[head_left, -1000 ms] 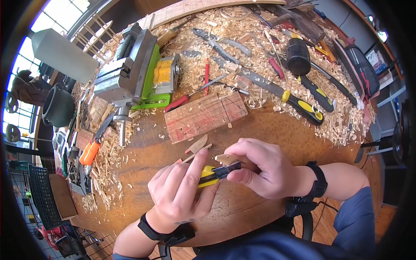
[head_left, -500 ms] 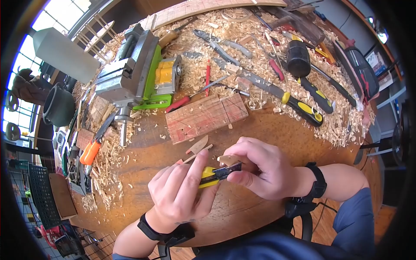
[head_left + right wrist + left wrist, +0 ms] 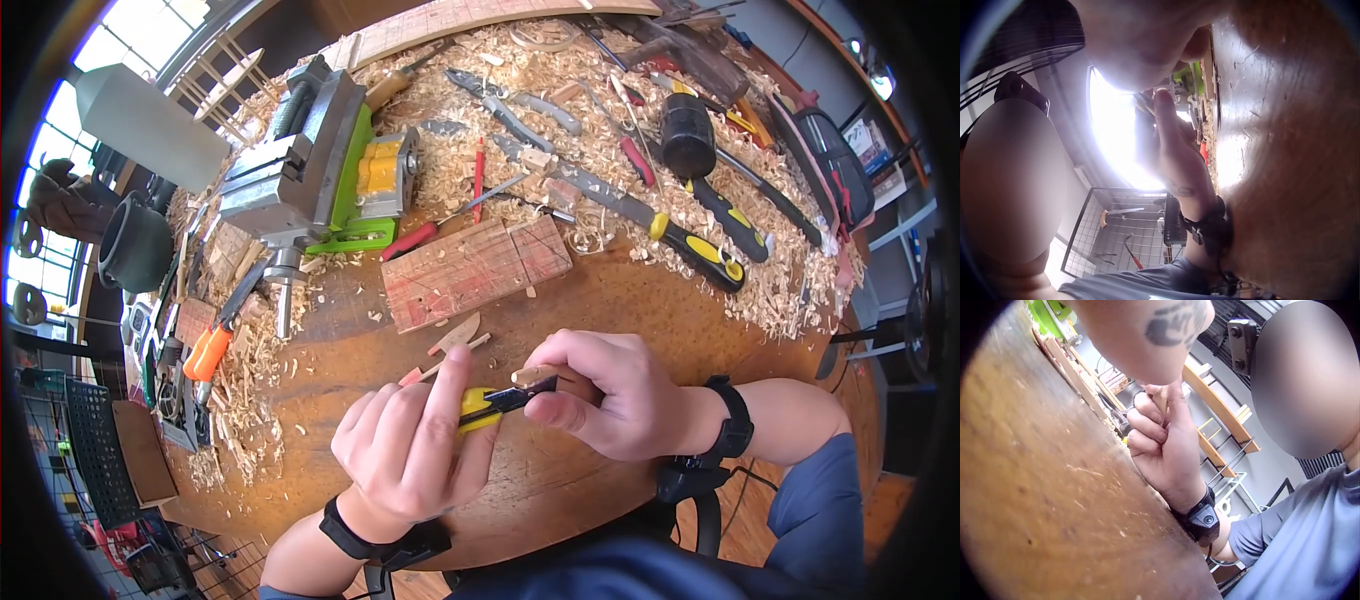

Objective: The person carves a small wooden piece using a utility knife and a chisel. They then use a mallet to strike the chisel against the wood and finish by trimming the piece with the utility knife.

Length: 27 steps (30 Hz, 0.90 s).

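Observation:
My left hand [image 3: 410,450] grips a yellow and black utility knife [image 3: 478,412], its dark blade end pointing right. Between the thumb and fingers of my right hand [image 3: 630,400] is a small pale piece of wood [image 3: 530,376], with the knife's blade end right beside it. Most of that wood is hidden by the right fingers. Just beyond the left fingertips, a small shaped wood piece [image 3: 460,334] with a reddish end lies on the table. In the left wrist view, the right hand [image 3: 1169,444] shows curled fingers.
A red-streaked wooden board [image 3: 475,275] lies in front of the hands on the wooden table [image 3: 330,410]. A metal vise [image 3: 290,170] stands at the left. Wood shavings [image 3: 600,100] surround a rasp [image 3: 700,255], a black mallet [image 3: 688,133] and a red pencil [image 3: 479,180]. Orange-handled pliers [image 3: 207,350] lie farther left.
The left hand and knife have shifted slightly left. The right fingers and the small wood piece have tipped a little lower, and the wood shows more end-on.

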Motion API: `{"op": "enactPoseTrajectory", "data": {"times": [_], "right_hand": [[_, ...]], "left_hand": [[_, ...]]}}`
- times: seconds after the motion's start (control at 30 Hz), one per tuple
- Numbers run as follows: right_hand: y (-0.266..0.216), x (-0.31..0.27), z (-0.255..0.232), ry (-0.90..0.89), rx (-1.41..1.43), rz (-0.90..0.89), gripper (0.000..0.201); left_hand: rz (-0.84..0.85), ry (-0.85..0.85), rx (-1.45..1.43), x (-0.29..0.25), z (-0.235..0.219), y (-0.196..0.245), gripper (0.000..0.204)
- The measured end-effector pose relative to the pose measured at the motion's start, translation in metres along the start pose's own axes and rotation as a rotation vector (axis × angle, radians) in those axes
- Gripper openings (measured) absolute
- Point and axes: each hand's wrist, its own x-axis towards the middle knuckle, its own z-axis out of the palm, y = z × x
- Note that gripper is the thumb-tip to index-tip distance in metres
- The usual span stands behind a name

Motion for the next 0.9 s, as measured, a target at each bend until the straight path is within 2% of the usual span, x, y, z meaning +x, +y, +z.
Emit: {"op": "enactPoseTrajectory", "data": {"times": [0.1,0.3,0.37,0.5,0.6,0.67,0.9], "right_hand": [[0.003,-0.001,0.002,-0.017,0.047,0.034,0.032],[0.004,-0.002,0.003,-0.068,0.183,0.069,0.038],[0.005,-0.002,0.005,-0.066,0.215,0.046,0.039],[0.005,-0.003,0.005,-0.095,0.202,0.034,0.039],[0.005,-0.004,0.005,-0.09,0.196,0.019,0.042],[0.002,-0.003,0.001,-0.171,0.21,0.043,0.035],[0.004,-0.003,0.003,-0.164,0.194,0.019,0.035]], "left_hand": [[-0.001,0.015,0.016,0.0,0.001,-0.001,0.051],[-0.018,0.005,-0.158,-0.003,0.008,-0.005,0.051],[-0.018,-0.048,-0.186,-0.003,0.006,-0.004,0.059],[-0.039,-0.059,-0.206,-0.004,0.007,-0.004,0.059],[-0.037,0.005,-0.212,-0.004,0.012,-0.005,0.055],[-0.039,0.014,-0.215,-0.003,0.011,-0.003,0.053],[-0.042,0.012,-0.229,-0.003,0.012,-0.003,0.053]]}}
